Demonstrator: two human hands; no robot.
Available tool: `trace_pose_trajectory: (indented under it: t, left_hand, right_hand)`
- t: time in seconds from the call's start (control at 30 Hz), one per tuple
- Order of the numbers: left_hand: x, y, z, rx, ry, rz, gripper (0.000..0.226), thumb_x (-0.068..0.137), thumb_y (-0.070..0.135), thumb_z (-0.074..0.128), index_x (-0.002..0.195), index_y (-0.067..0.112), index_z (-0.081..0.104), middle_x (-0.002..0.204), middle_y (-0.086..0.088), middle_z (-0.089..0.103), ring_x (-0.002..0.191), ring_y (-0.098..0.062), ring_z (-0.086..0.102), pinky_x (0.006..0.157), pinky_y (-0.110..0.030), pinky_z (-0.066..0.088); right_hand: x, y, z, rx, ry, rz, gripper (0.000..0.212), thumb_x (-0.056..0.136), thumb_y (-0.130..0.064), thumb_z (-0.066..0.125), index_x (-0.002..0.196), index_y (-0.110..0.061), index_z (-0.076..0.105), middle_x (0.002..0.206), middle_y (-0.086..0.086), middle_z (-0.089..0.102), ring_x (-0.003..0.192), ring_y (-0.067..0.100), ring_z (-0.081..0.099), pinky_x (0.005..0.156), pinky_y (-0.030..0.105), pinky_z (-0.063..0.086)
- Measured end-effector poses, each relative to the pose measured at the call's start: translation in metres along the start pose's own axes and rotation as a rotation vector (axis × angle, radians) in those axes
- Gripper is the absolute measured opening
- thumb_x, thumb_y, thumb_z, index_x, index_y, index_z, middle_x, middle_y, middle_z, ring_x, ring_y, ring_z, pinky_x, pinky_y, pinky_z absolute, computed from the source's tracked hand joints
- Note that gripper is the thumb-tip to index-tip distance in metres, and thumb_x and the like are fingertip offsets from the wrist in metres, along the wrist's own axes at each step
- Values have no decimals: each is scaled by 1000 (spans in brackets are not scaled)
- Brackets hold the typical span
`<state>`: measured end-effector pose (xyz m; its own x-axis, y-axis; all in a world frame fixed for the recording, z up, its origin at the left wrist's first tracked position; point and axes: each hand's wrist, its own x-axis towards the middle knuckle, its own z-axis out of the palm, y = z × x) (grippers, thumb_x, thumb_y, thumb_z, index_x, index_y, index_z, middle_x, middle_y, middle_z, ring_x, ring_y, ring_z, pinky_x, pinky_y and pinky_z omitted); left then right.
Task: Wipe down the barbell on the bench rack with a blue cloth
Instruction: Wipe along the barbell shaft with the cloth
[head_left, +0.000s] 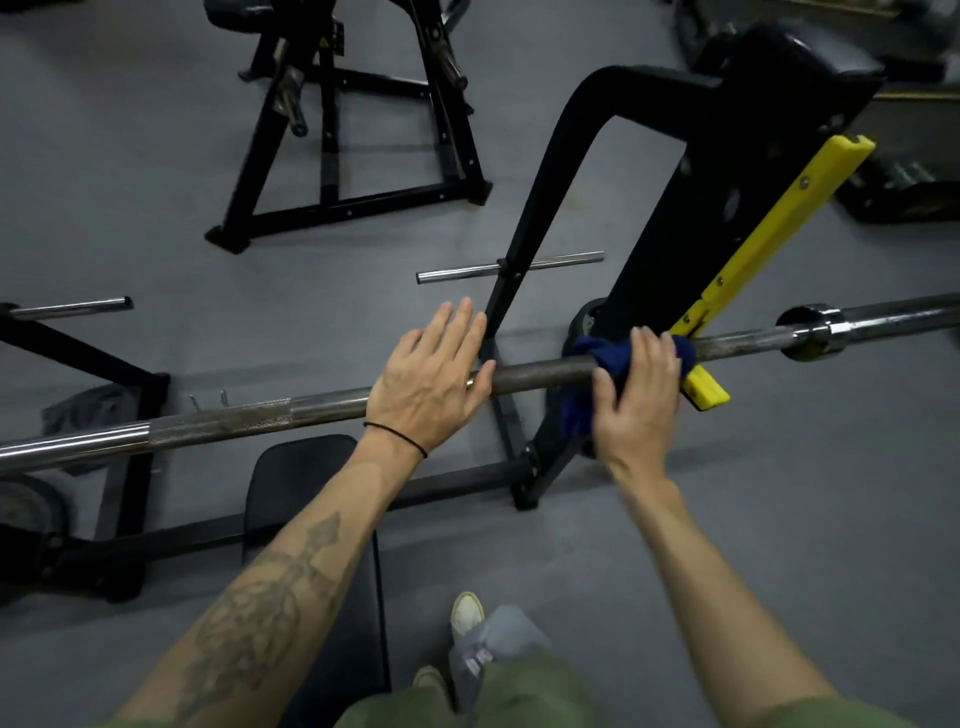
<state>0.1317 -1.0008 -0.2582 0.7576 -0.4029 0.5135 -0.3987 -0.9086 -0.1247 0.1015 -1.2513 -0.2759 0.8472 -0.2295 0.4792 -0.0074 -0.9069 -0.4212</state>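
The barbell (540, 370) lies across the rack (670, 244), long axis running left to right. The left hand (431, 374) rests on it, fingers (460, 325) straight; the right hand (636, 400) grips the blue cloth (602, 358) around the bar.

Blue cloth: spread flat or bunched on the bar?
Bunched. The blue cloth is wadded around the barbell, gripped by the right hand.
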Motion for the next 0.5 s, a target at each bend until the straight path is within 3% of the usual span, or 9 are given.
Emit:
trace_pose_trajectory:
  t: [0.07, 0.1, 0.17, 0.23, 0.3, 0.4, 0.5]
  left_hand:
    - [0, 1, 0, -1, 7, 10, 55, 109, 41, 33, 146, 5, 51, 153, -16, 49, 138, -30, 50, 97, -43, 48]
    - [-1, 1, 0, 5, 14, 15, 55, 109, 40, 33, 146, 5, 51, 152, -16, 49, 138, -30, 51, 96, -42, 48]
    - [-1, 1, -1, 12, 18, 32, 54, 109, 40, 34, 146, 4, 52, 152, -17, 50, 138, -30, 51, 96, -42, 49]
    - [0, 0, -2, 5, 11, 30, 54, 109, 40, 34, 146, 4, 52, 152, -17, 50, 138, -30, 51, 97, -43, 48]
    - [0, 0, -4, 2, -2, 22, 55, 109, 41, 33, 146, 5, 51, 152, -17, 50, 139, -30, 50, 97, -43, 48]
    - [0, 0, -3, 12, -17, 13, 56, 108, 41, 32, 146, 5, 51, 151, -17, 51, 138, -30, 50, 97, -43, 49]
    - [0, 0, -2, 40, -14, 7, 55, 107, 40, 34, 145, 4, 53, 150, -16, 52, 137, -30, 52, 96, -43, 50]
  right_hand:
    - [-8, -54, 19, 104, 45, 165, 75, 107, -57, 26, 144, 3, 50, 152, 19, 49, 152, 34, 28, 126, 54, 13]
    - [-18, -76, 25, 155, 9, 135, 75, 107, -57, 26, 144, 3, 50, 152, 18, 49, 152, 33, 28, 128, 50, 9]
    - [-40, -88, 17, 175, -171, -109, 71, 106, -54, 31, 150, -1, 45, 156, 15, 44, 154, 28, 27, 128, 45, 9]
    - [-23, -51, -3, 81, -290, -438, 68, 106, -52, 35, 155, -4, 40, 160, 13, 40, 153, 26, 29, 127, 46, 18]
    - [3, 1, -21, -50, -340, -582, 68, 106, -52, 36, 155, -4, 40, 158, 16, 43, 149, 31, 36, 123, 50, 27]
    - [24, 45, -32, -86, -205, -346, 70, 106, -54, 34, 148, 1, 46, 149, 20, 50, 140, 40, 44, 120, 53, 31]
    - [4, -4, -2, 11, -52, 6, 77, 105, -60, 27, 142, 4, 50, 147, 23, 50, 146, 40, 36, 123, 56, 21]
